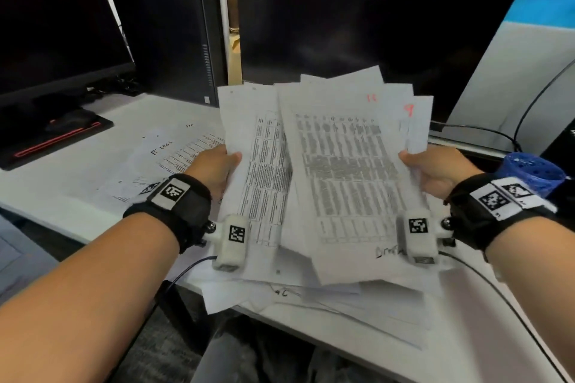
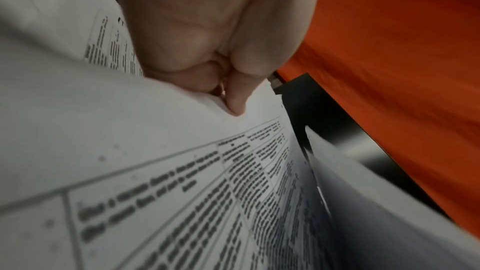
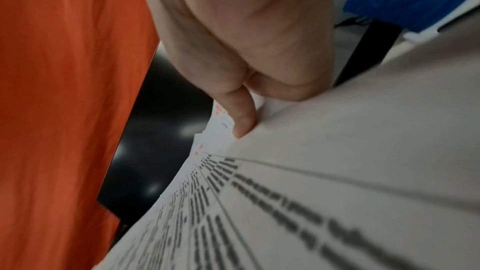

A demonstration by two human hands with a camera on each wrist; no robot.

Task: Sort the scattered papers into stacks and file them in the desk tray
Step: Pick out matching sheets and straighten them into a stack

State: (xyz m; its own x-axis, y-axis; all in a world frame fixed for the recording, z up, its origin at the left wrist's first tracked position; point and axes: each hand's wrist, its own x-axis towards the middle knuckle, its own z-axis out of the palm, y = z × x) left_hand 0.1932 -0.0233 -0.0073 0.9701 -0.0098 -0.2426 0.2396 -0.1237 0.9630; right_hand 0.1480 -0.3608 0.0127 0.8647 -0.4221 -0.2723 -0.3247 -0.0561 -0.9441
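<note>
We hold the fanned sheaf of papers (image 1: 323,165) above the table (image 1: 93,196), left hand (image 1: 214,168) and right hand (image 1: 435,171) each pinching a side edge. We'd loosen slightly and tap the bottom edges down to square them — thin, limp printed sheets slide askew easily. More papers lie scattered beneath.

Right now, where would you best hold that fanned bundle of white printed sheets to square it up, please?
Probably the two long side edges of the fanned bundle of white printed sheets, from either side, as the left hand and right hand grip now; its splayed corners need inward pressure.
</note>
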